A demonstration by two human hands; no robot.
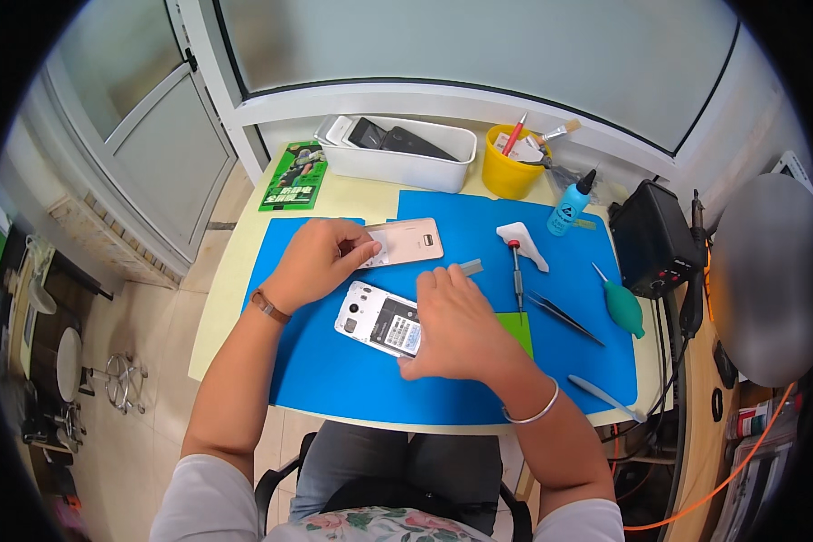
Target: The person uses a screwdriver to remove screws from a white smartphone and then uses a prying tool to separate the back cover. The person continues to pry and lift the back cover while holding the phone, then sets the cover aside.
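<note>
My left hand [321, 257] has its fingers closed on a pink phone back cover [415, 239], which lies toward the back of the blue mat [325, 388]. My right hand [447, 330] grips the right end of an open white phone [361, 312], whose inside and label face up; its far end is hidden by that hand. Beyond my right fingers is a translucent strip [470, 267]. To the right lie a red-topped screwdriver [518, 280], a white cloth [528, 244], a green pad [521, 330], tweezers [569, 321], a green air blower [623, 312] and a pale plastic tool [601, 397].
A white bin [397, 176] of phones, a green packet [294, 176], a yellow cup [506, 176] of tools and a blue bottle [569, 208] line the back. A black powered unit [650, 239] with cables stands right. A stool [70, 361] is on the left.
</note>
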